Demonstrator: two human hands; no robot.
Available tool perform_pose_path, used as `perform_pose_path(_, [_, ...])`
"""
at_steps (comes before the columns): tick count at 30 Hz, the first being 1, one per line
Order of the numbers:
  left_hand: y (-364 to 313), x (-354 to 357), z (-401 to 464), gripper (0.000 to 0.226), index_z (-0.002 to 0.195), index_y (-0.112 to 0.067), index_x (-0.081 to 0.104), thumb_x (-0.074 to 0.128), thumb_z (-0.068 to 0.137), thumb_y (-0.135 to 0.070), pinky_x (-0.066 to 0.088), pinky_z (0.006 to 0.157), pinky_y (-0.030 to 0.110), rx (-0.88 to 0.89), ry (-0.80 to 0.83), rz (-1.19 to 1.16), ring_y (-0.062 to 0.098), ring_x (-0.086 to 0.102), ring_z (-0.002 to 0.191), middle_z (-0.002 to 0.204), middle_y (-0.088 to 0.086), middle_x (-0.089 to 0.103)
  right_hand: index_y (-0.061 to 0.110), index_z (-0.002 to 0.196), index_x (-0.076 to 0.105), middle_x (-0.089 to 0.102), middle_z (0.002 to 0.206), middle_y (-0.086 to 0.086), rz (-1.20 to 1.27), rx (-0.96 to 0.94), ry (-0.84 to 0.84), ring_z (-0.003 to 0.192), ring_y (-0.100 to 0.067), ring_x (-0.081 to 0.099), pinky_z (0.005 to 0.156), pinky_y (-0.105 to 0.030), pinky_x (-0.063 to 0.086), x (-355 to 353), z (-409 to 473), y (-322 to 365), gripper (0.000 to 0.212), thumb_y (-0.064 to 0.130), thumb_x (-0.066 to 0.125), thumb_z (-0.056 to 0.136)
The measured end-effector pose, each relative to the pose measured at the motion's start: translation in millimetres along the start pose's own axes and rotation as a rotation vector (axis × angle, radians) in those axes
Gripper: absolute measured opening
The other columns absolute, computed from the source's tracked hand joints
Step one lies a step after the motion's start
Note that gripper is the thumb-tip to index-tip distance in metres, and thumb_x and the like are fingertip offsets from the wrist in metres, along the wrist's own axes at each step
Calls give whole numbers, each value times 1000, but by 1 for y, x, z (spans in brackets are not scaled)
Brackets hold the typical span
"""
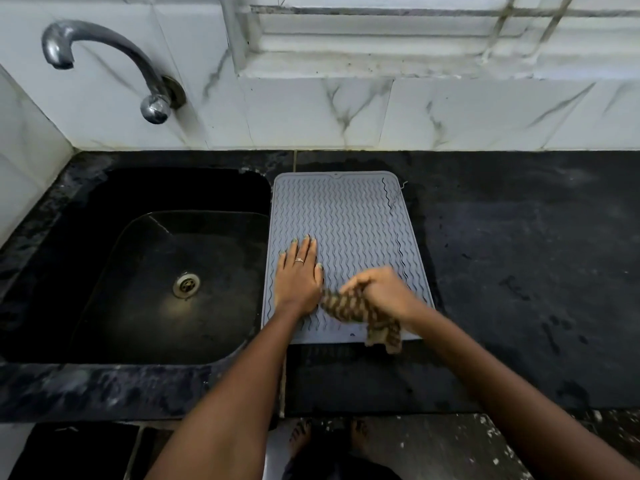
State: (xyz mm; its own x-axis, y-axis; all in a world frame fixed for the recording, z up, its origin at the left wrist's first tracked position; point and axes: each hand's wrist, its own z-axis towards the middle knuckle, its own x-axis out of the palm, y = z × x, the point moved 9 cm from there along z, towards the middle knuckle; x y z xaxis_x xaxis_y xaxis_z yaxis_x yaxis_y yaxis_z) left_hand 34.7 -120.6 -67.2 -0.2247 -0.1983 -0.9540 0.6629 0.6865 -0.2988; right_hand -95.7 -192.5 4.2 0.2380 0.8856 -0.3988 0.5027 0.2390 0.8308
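Where the cloth lay: the brown striped cloth [349, 308] sat bunched on the near right part of the mat [346, 209], its loose tail hanging past the mat's near edge onto the desk [519, 271].
Right hand: the right hand [377, 292] was curled round the cloth's upper bunch, fingers closed on it and knuckles up; its outline was blurred.
Left hand: the left hand [298, 275] lay flat on the mat's near left part, fingers straight and pointing toward the wall, holding nothing.
Hand-to-cloth relation: the cloth's left end came just beside the thumb side of the left hand; whether they touched could not be told.
Mat axis: the long axis ran from the person toward the wall, with the left edge just beside the sink [104, 271].
Unwiped surface: most of the ridged mat lay ahead of the right hand, toward the wall.
Judged step: wiping the mat, the left hand serving as anchor.
Judged next move: a stroke along the long axis, away from the body, since the left hand blocked a sweep to the left.
Judged risk: the mat could slide toward the sink if the flat hand eased.
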Motion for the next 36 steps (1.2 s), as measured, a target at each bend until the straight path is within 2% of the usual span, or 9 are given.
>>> perform_pose_path(4, [1,-4,-1,58,152,-20,19,31,99,-40,6,121,37,-7,-38,-56,19,9,149,161,-2,16,5,114,61,65,103,-11,678,136,161,91,-22,62,69,-30,53,-15,29,6,61,-14,26,68])
perform_pose_path(8, [2,-10,-2,56,151,-22,25,34,98,-37,12,120,37,-33,-87,-80,17,16,147,158,-2,25,17,128,50,41,136,-10,-74,234,-425,120,-26,41,98,-41,34,-76,47,-24,47,0,46,85])
perform_pose_path(11, [5,-16,5,52,145,-23,37,40,95,-36,20,114,37,-61,-128,-85,16,28,141,150,-3,38,18,116,54,41,128,-7,-219,-26,-744,118,-24,41,97,-37,31,-83,40,0,31,11,50,87])
perform_pose_path(17, [8,-37,33,32,123,-27,54,44,92,-31,28,96,33,-72,-210,-51,17,41,122,131,-4,51,29,146,26,20,157,-3,-862,-174,-262,142,-32,16,112,-54,16,8,88,-3,51,43,33,98])
perform_pose_path(20, [19,-38,50,43,137,-25,45,42,95,-33,24,109,36,-66,-166,-35,17,29,138,148,-4,38,30,147,27,31,153,-5,-1041,-231,-323,136,-33,29,104,-51,27,11,92,-11,51,30,40,98])
perform_pose_path(24, [31,-32,79,57,152,-18,18,31,100,-37,4,122,35,-22,-47,-12,18,10,149,161,1,16,23,131,53,57,127,-4,-876,-333,-428,112,-28,48,88,-41,41,-10,108,7,49,2,50,87])
perform_pose_path(28, [36,-30,105,57,153,-16,14,28,102,-37,0,121,34,-10,16,-28,18,8,149,162,2,13,16,114,62,65,97,-2,-266,-57,-460,88,-19,63,77,-33,56,-52,150,19,27,7,46,94])
perform_pose_path(31, [37,-34,131,54,153,-13,17,27,103,-33,4,122,35,-5,11,-57,19,11,149,160,4,18,22,132,51,54,122,-5,-381,-206,-580,115,-23,45,93,-34,37,-57,171,61,36,17,45,96])
perform_pose_path(36, [44,-26,157,56,153,-10,10,25,101,-23,1,122,33,-33,49,-71,18,5,150,162,6,10,34,131,50,38,145,0,-713,-149,-255,133,-32,24,104,-51,24,6,204,37,36,38,43,96])
